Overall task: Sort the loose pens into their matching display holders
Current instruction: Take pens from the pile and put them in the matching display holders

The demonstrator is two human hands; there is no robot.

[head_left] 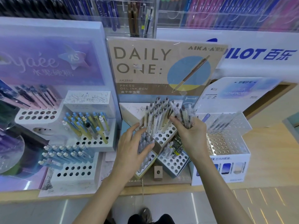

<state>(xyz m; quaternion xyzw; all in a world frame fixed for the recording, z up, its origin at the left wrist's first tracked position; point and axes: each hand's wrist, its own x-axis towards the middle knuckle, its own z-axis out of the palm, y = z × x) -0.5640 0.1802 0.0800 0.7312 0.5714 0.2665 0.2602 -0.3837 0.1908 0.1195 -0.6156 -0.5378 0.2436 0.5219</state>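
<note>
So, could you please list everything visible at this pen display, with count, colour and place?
brown cardboard DAILY ONE sign: one, brown, centre back
white-barrelled press pens: many, white, standing in centre holder
yellow-and-blue pens: many, yellow with blue, left white holder
pale blue pens: many, blue, front left holder
pink pens: several, pink, far left
clear perforated plastic holder: one, transparent, right
white PILOT sign: one, white with blue letters, back right
left hand: one, resting on grey pens, centre front
right hand: one, gripping bundle of loose pens, centre
</note>
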